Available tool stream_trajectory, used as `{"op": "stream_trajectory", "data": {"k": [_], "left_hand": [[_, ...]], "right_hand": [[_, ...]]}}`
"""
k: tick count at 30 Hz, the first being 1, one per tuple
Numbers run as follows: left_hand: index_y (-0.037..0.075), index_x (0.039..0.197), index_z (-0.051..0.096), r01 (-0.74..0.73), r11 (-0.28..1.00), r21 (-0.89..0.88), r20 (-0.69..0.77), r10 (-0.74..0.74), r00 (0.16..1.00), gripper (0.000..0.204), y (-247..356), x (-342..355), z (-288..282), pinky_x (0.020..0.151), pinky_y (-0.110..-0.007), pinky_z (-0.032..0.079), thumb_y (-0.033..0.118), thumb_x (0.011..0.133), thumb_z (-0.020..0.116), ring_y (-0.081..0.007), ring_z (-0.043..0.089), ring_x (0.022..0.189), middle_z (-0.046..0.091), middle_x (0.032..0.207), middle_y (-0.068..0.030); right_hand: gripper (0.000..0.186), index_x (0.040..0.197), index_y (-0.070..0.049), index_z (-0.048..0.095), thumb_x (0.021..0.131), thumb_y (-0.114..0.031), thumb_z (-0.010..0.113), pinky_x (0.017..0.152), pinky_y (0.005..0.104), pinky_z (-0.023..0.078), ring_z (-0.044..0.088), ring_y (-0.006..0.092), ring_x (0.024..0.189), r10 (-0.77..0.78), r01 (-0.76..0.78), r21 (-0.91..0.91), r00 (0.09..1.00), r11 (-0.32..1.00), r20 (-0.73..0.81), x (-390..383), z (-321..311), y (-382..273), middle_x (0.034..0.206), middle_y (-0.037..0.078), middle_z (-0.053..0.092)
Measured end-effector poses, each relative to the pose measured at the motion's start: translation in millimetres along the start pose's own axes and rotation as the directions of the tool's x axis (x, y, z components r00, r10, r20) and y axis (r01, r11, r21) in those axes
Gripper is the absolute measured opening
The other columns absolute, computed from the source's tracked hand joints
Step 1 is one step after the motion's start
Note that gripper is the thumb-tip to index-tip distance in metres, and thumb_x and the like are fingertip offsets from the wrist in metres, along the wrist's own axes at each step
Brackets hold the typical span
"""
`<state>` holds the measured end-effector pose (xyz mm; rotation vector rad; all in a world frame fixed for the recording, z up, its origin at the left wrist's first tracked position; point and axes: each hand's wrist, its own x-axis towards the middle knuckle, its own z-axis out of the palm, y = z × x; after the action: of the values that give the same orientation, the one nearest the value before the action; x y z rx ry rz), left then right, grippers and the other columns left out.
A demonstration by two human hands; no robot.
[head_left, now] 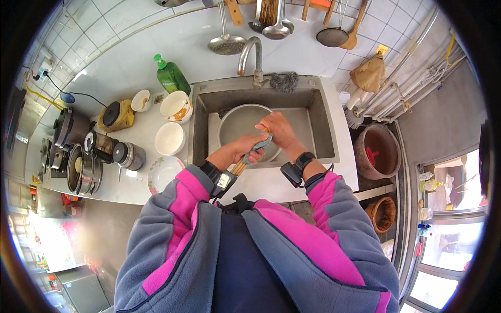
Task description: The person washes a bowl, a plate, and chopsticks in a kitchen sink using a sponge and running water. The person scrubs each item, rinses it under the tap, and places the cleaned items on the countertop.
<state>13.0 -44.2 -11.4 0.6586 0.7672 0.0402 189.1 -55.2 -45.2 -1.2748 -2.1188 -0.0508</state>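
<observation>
**Chopsticks held and wiped over the sink**

Nearest the camera, grey and pink fleece sleeves are seen rising from the lower edge, each wrist wearing a black band. The left hand (249, 147) is closed around a bundle of wooden chopsticks (239, 167) together with a grey-blue cloth (259, 146), the stick ends jutting out below the fist toward the body. The right hand (276, 129) is laid just beyond it, fingers curled over the upper end of the same bundle and the cloth; how tightly it grips cannot be told. Both hands are held above the steel sink (323, 130), over the rim of a round metal basin (237, 122) standing inside it.

To the left, on the white bench (141, 190), a patterned plate (163, 173), a white bowl (169, 138) and a decorated bowl (176, 106) are set, with lidded steel pots (83, 168) farther left. Behind the sink a curved tap (251, 55), a steel scourer (285, 82) and a green soap bottle (172, 75) are found. On the tiled wall, ladles (227, 41) and spatulas are hung.
</observation>
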Motion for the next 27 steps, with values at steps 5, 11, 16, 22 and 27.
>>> {"op": "stream_trajectory", "data": {"k": [5,11,16,22,27], "left_hand": [[0.008,0.082,0.043,0.087,0.995,-0.051,0.100,-0.081,0.992,0.034,3.4,-6.0,-8.9,0.035,-0.018,0.025,0.037,0.090,0.059,-0.0055,0.033,0.045,0.038,0.066,-0.0002],[0.006,0.082,0.043,0.107,0.989,0.101,0.100,-0.117,0.988,0.032,14.5,-19.2,-14.6,0.037,-0.018,0.024,0.033,0.090,0.058,-0.0050,0.033,0.046,0.037,0.066,-0.0004],[0.004,0.086,0.046,0.111,0.993,-0.035,0.184,-0.103,0.978,0.029,18.7,-28.5,-37.8,0.038,-0.019,0.026,0.031,0.091,0.056,-0.0063,0.034,0.048,0.037,0.066,-0.0014],[-0.005,0.109,0.050,-0.150,0.770,-0.620,0.108,0.273,0.956,0.039,14.1,-42.7,-84.6,0.074,-0.038,0.045,0.030,0.093,0.043,-0.0250,0.052,0.080,0.053,0.095,-0.0143],[-0.001,0.129,0.044,-0.316,0.640,-0.701,0.037,0.474,0.880,0.053,-2.6,-22.3,-74.1,0.106,-0.059,0.023,0.033,0.093,0.024,-0.0408,0.039,0.124,0.042,0.134,-0.0239]], "right_hand": [[0.020,0.072,-0.012,0.054,0.085,-0.027,0.059,0.066,0.0387,0.044,0.058,0.0277,0.066,-0.050,0.054,-0.046,0.995,0.997,0.083,-6.0,9.0,11.7,0.064,0.008,0.058],[0.019,0.078,-0.008,0.053,0.087,-0.025,0.057,0.061,0.0450,0.045,0.059,0.0338,0.068,0.085,-0.079,-0.047,0.986,0.996,0.142,-12.0,-0.1,32.0,0.068,0.013,0.060],[0.021,0.087,-0.007,0.057,0.088,-0.027,0.054,0.064,0.0459,0.046,0.060,0.0371,0.073,0.270,-0.267,-0.044,0.959,0.963,0.087,-40.6,-8.3,60.5,0.072,0.017,0.061],[0.039,0.095,-0.005,0.064,0.086,-0.043,0.056,0.066,0.0453,0.050,0.062,0.0387,0.076,0.790,-0.808,-0.025,0.569,0.589,0.231,-85.2,-28.4,76.4,0.082,0.021,0.064],[0.049,0.093,0.000,0.064,0.087,-0.048,0.055,0.057,0.0400,0.049,0.063,0.0297,0.062,0.736,-0.830,0.205,0.555,0.519,0.388,-75.5,6.6,14.3,0.073,0.015,0.065]]}}
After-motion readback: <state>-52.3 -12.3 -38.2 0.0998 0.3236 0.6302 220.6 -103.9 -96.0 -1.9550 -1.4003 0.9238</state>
